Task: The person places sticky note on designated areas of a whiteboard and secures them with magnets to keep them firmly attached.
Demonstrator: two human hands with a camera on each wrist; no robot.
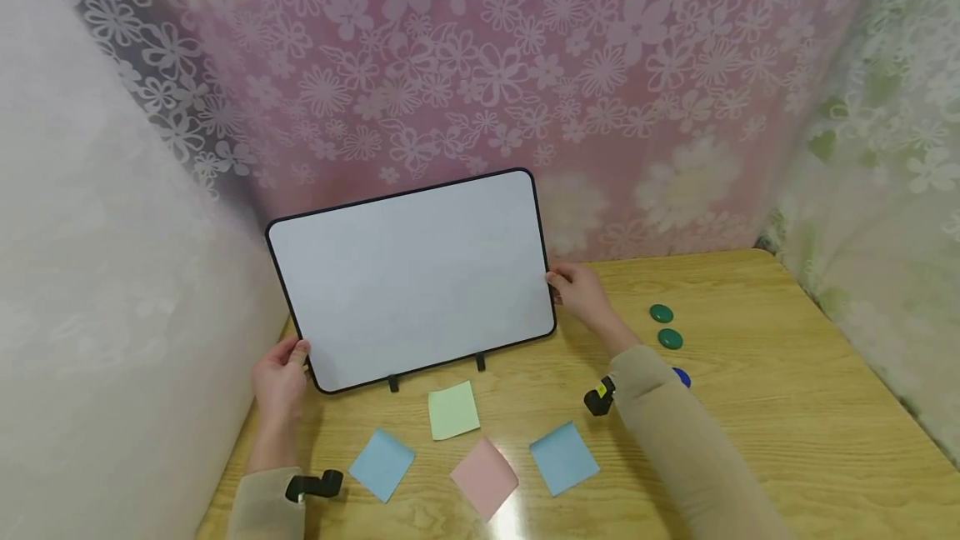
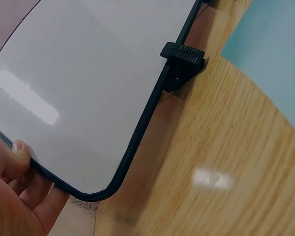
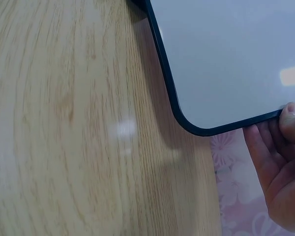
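Observation:
A whiteboard [image 1: 420, 273] with a thin black frame stands tilted back near the curtain, its right side higher than its left in the head view. My left hand [image 1: 281, 375] grips the lower left edge, thumb on the front face and fingers behind. On the opposite side my right hand [image 1: 582, 294] pinches the right edge in the same way. Two black feet [image 1: 393, 383] hold the bottom edge; one black foot [image 2: 184, 61] shows closely in the left wrist view. The right wrist view has the board's rounded corner [image 3: 201, 129] beside the right fingers.
In front of the board lie a green sticky note [image 1: 453, 411], a pink one [image 1: 485, 478] and two blue ones [image 1: 382, 465]. Two green magnets [image 1: 662, 313] and a blue magnet [image 1: 682, 377], partly behind the right sleeve, are on the wooden table [image 1: 780, 373]. A floral curtain [image 1: 480, 65] hangs behind.

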